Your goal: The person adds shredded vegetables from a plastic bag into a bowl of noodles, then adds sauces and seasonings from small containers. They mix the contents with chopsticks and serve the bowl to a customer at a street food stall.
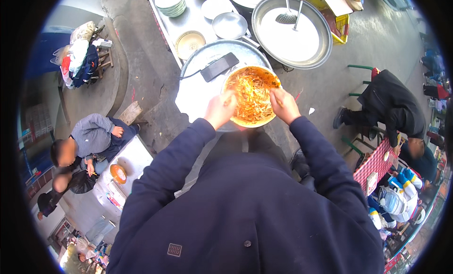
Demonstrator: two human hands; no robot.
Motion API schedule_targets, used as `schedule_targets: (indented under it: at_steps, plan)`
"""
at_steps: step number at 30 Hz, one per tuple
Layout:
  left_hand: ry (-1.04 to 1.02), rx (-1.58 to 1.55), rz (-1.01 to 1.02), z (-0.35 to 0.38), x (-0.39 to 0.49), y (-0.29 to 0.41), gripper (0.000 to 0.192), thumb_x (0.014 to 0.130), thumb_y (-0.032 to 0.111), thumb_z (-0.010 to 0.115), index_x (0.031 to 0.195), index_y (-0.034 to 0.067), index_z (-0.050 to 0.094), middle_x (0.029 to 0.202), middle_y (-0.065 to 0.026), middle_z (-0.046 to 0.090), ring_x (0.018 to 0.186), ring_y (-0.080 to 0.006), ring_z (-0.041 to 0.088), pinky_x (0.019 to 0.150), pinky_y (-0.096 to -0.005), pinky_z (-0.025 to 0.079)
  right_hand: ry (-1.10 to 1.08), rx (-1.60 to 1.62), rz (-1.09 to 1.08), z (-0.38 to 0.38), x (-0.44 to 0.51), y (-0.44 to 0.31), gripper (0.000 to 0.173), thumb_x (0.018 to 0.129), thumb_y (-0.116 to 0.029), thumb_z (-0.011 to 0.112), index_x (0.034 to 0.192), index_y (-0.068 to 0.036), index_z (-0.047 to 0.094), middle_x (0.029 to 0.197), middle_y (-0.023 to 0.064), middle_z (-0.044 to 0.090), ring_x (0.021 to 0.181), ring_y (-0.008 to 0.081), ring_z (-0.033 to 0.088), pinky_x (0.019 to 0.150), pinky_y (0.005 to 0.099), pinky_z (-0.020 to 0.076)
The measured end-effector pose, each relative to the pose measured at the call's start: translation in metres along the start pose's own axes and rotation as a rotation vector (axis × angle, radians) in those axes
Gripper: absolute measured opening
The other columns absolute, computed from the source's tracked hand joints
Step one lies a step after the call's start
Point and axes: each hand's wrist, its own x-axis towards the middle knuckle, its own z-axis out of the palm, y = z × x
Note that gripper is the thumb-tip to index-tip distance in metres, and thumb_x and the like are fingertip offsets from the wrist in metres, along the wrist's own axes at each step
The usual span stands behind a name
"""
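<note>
A round basin of orange-red shredded food, perhaps noodles (252,97), lies before me at the near edge of a large metal tray (198,54). My left hand (222,109), slightly blurred, is at the basin's left side with its fingers curled; what it grips is hidden. At the right rim my right hand (284,103) has closed fingers around what looks like a thin stick or utensil. Just beyond the basin, a black phone or power bank (219,67) with a cable rests on the tray.
A wide pan of white contents (283,44) with a skimmer (286,18) stands ahead right. Bowls (190,44), a small pan (229,25) and stacked plates (171,3) occupy the metal counter. One person (93,136) sits left at a white table (136,155); another (393,100) bends over a checkered table (375,162).
</note>
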Motion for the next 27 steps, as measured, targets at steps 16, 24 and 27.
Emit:
schedule_targets:
  at_steps: [16,24,27]
  plan:
    - [0.206,-0.103,-0.094,0.069,-0.001,0.012,0.021,0.098,0.013,0.059,0.106,-0.001,0.071,0.087,-0.0201,0.074,0.084,-0.0261,0.074,0.077,-0.034,0.056,0.075,0.337,0.056,0.011,0.05,0.005,0.013,0.094,-0.01,0.06,0.092,-0.001,0.07,0.088,0.0239,0.069,0.082,0.0423,0.069,0.073,0.048,0.0558]
    - [0.135,0.147,-0.33,0.019,-0.011,0.046,0.021,0.099,0.014,0.059,0.107,-0.001,0.071,0.088,-0.0214,0.073,0.082,-0.0291,0.074,0.075,-0.0355,0.057,-0.186,0.039,-0.197,-0.026,0.049,0.048,0.016,0.094,-0.009,0.062,0.106,-0.001,0.07,0.096,0.0216,0.071,0.084,0.0397,0.07,0.075,0.0444,0.058]
    - [0.27,0.27,-0.202,0.044,0.012,0.006,0.02,0.097,0.013,0.061,0.107,-0.001,0.072,0.089,-0.0237,0.073,0.084,-0.0317,0.075,0.075,-0.0361,0.057,-0.234,0.056,-0.279,0.007,0.04,0.006,0.012,0.093,-0.008,0.064,0.1,-0.001,0.069,0.088,0.0206,0.069,0.082,0.0405,0.068,0.073,0.0462,0.0557]
